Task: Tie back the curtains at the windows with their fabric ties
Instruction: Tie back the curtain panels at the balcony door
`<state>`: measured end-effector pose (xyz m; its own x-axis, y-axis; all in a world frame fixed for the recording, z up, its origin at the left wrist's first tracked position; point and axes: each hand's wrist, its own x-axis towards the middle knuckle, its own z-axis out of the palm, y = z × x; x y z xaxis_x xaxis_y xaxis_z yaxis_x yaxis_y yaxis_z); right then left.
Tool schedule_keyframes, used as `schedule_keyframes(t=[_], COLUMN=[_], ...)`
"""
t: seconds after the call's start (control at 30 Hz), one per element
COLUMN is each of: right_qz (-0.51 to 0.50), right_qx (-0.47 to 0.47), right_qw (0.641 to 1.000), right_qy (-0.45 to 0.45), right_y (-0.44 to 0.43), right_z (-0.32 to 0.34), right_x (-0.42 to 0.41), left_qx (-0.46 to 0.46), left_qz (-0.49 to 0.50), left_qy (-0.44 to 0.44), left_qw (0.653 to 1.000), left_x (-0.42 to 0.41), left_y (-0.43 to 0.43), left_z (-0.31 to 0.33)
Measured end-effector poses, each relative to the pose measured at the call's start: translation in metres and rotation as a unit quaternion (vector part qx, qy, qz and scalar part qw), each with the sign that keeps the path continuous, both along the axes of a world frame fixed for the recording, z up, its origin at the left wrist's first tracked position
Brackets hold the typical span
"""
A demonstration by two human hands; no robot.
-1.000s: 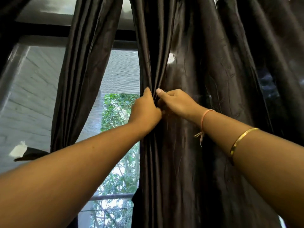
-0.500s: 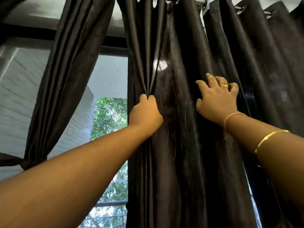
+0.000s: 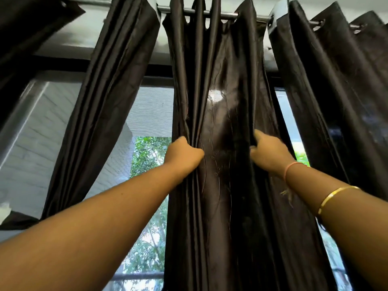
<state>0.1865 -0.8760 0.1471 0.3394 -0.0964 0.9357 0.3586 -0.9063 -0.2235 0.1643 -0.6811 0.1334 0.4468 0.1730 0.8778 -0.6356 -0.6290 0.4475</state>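
At far left a dark curtain [image 3: 100, 114] hangs gathered aside from the rod [image 3: 218, 15]. The left hand [image 3: 184, 153] is clenched on the left folds of the middle curtain panel [image 3: 224, 122]; the right hand [image 3: 270, 153] grips its right edge. Another panel [image 3: 336, 91] hangs at right.

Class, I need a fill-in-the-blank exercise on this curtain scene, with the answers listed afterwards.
1. Both hands grip the ____ curtain panel.
2. The gold bangle sits on the ____ forearm.
3. The left hand bunches the panel's ____ edge, while the right hand holds the other.
4. The curtains hang from a metal ____.

Answers: middle; right; left; rod
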Motion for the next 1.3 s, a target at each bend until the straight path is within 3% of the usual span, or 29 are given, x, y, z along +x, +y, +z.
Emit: schedule_keyframes(t=[0.13,0.3,0.5,0.87,1.1,1.3], right_qz=[0.026,0.14,0.23,0.35,0.361,0.356], right_qx=[-0.084,-0.156,-0.167,-0.101,-0.085,-0.089], right_qw=[0.996,0.978,0.959,0.931,0.925,0.922], right_qy=[0.004,-0.004,-0.005,0.024,0.079,0.119], right_y=[0.044,0.12,0.173,0.101,0.065,0.07], right_z=[0.012,0.025,0.028,-0.005,-0.027,-0.076], right_x=[0.004,-0.007,-0.013,-0.016,-0.025,-0.026], left_qx=[0.048,0.097,0.083,0.11,0.114,0.09], left_qz=[0.009,-0.072,-0.068,-0.144,-0.17,-0.179], left_qy=[-0.025,-0.044,-0.054,0.044,0.095,0.086], left_qw=[0.998,0.992,0.993,0.982,0.974,0.976], left_x=[0.0,-0.002,-0.006,-0.005,-0.006,-0.012], left_y=[0.009,0.034,0.075,0.013,-0.012,-0.011], left_z=[0.0,-0.001,0.001,-0.015,-0.044,-0.089])
